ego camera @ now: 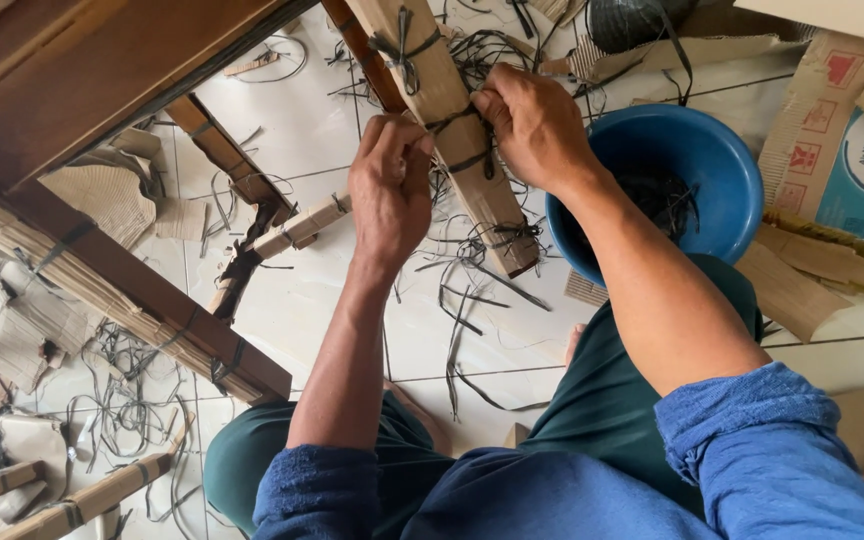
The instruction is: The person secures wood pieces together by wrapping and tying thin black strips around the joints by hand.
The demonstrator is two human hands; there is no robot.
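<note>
Head view: left hand (389, 190) and right hand (535, 125) both pinch the dark strap (464, 120) binding a cardboard-wrapped wooden leg (462, 140) (held tilted, within reach).

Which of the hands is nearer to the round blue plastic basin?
Right. The right hand grips the cardboard-wrapped wooden leg just beside the round blue plastic basin; the left hand is across the leg, farther away.

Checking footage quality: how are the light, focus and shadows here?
Head view: even, soft daylight; only faint shadows on the tiled floor; no harsh glare. Both hands, left and right, and the wrapped leg look sharp; the blue sleeve nearest the camera is slightly soft.
</note>
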